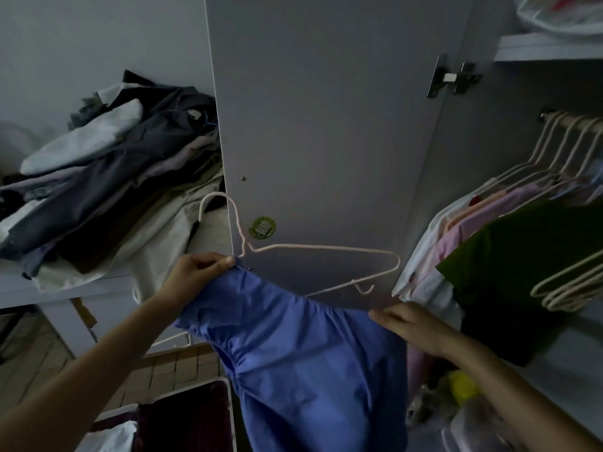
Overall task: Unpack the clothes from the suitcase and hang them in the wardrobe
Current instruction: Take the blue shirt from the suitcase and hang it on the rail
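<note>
A blue garment (303,360) hangs down in front of the open wardrobe door (326,125). My left hand (195,275) pinches its upper edge together with the neck of a pale pink wire hanger (326,247), whose hook points up and left. The hanger's left side is hidden under the cloth; its right end stands bare. My right hand (411,327) grips the garment's right edge just below that bare end. Inside the wardrobe, a rail (574,123) carries several pink hangers with pink, white and dark green clothes (509,256). The suitcase (182,419) lies open at the bottom left, with dark red and white cloth in it.
A heap of dark and pale clothes (107,171) lies on a white surface to the left. Spare hangers (567,288) hang at the right edge. A yellow object (463,386) and a clear box (483,429) sit on the wardrobe floor. A shelf (548,47) holds a bag.
</note>
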